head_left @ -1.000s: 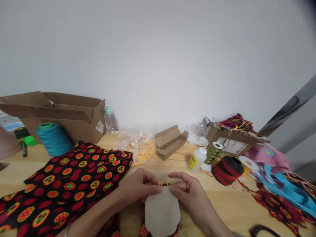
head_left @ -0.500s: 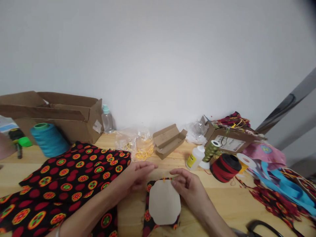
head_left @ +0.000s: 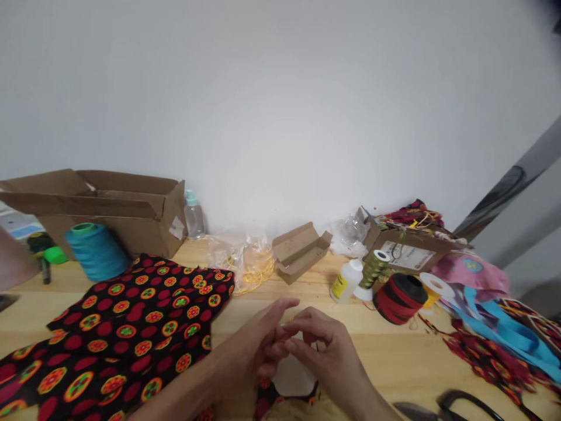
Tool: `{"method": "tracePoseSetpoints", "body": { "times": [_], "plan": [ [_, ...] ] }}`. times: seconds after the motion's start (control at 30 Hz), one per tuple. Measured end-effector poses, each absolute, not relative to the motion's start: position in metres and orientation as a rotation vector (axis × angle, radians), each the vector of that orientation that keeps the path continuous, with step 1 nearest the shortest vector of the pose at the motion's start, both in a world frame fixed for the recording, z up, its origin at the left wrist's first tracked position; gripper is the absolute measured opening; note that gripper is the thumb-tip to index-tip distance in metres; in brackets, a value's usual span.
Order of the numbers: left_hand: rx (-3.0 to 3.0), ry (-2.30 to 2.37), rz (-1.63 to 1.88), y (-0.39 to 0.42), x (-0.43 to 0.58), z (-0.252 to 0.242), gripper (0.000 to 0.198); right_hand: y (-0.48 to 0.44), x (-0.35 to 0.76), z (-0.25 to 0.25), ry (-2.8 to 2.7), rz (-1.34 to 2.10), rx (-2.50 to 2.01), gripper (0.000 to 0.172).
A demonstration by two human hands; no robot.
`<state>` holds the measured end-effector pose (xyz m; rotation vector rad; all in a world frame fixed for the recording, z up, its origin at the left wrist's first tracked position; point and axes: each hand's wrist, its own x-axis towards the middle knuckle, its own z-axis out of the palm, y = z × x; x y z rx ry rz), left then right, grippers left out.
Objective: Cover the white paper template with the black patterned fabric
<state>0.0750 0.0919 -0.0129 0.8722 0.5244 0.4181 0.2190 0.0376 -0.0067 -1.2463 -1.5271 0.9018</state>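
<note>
My left hand (head_left: 268, 344) and my right hand (head_left: 326, 348) meet fingertip to fingertip above a pale card (head_left: 294, 375) with cut corners. The card lies on a small piece of black patterned cloth (head_left: 263, 403); its upper part is covered by my hands. My right thumb and forefinger are pinched together. My left fingers are curled in against them, with the left forefinger or thumb pointing out above. A hint of orange shows between the fingertips, too small to name.
On the left lies a large patterned cloth (head_left: 144, 327), behind it a blue thread cone (head_left: 97, 251) and an open carton (head_left: 127, 219). A glue bottle (head_left: 347, 282), a red-black thread spool (head_left: 401, 298) and scissors (head_left: 464, 403) are on the right. A small box (head_left: 302, 254) stands behind.
My hands, apart on either side of the card before, have come together over its upper edge, fingers now touching. The view has shifted slightly; a tan patch appears at the bottom edge.
</note>
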Motion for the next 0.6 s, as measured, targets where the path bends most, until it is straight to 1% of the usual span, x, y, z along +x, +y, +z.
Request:
{"method": "tracePoseSetpoints", "body": {
  "times": [0.1, 0.23, 0.3, 0.4, 0.47, 0.5, 0.57, 0.6],
  "plan": [
    [0.881, 0.534, 0.425, 0.090, 0.077, -0.008, 0.069, 0.038, 0.218, -0.007, -1.472, 0.920, -1.219, 0.011],
    [1.087, 0.508, 0.480, 0.092, 0.072, 0.010, 0.047, 0.040, 0.223, 0.004, -1.320, 0.860, -1.210, 0.015],
    [1.181, 0.531, 0.570, 0.088, 0.068, 0.018, 0.041, 0.040, 0.226, 0.015, -1.228, 0.879, -1.203, 0.018],
    [1.046, 0.682, 0.707, 0.067, 0.062, 0.020, 0.039, 0.030, 0.226, 0.033, -1.173, 0.918, -1.195, 0.022],
    [1.009, 0.791, 0.712, 0.044, 0.056, 0.015, 0.040, 0.014, 0.225, 0.041, -1.230, 0.792, -1.219, 0.020],
    [1.095, 0.823, 0.687, 0.033, 0.053, 0.012, 0.038, 0.003, 0.225, 0.042, -1.300, 0.685, -1.245, 0.018],
    [1.262, 0.840, 0.616, 0.018, 0.045, 0.008, 0.031, -0.024, 0.222, 0.039, -1.477, 0.462, -1.310, 0.011],
    [1.288, 0.841, 0.597, 0.016, 0.040, 0.009, 0.026, -0.038, 0.221, 0.035, -1.589, 0.423, -1.330, 0.008]
  ]
}}
